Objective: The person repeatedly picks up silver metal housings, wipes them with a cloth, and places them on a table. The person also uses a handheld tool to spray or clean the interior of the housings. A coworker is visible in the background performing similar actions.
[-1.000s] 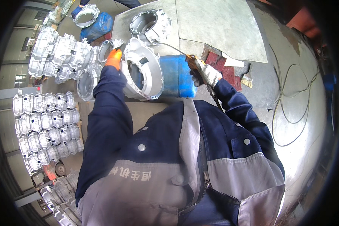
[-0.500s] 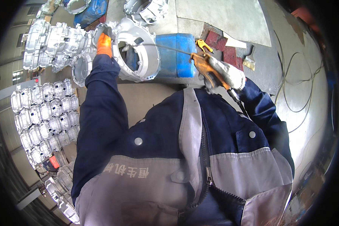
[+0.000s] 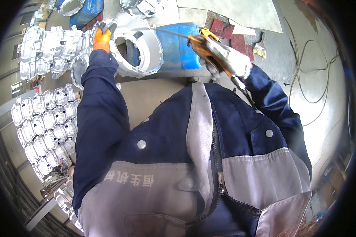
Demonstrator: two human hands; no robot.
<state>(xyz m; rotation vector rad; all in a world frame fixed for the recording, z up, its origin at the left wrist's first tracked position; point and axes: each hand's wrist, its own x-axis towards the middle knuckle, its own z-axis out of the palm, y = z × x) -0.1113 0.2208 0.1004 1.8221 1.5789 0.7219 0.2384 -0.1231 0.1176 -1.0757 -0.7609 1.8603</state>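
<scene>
A silver cast-metal housing [image 3: 151, 49] with a wide round opening stands at the upper left of the middle. My left hand [image 3: 102, 38], in an orange glove with dark fingertips, has its fingers wrapped over the housing's left side. My right hand [image 3: 230, 58], in a whitish glove, grips an orange air blow gun [image 3: 203, 49]. The gun's long thin nozzle reaches left to the housing's right rim; its tip is hard to make out. A hose runs from the handle down along my right sleeve. The lower fingers of my right hand are partly hidden.
Behind the housing lies a blue plastic drum [image 3: 178, 45]. A yellow tool [image 3: 209, 34] and dark red blocks [image 3: 221, 29] lie beyond the gun. Many similar castings [image 3: 43, 126] stand in rows at left. A looped hose [image 3: 324, 87] lies on the floor at right.
My right hand and the blow gun have moved left and slightly away from me. The housing and my left hand sit a little farther left and higher in view, with the left hand still gripping.
</scene>
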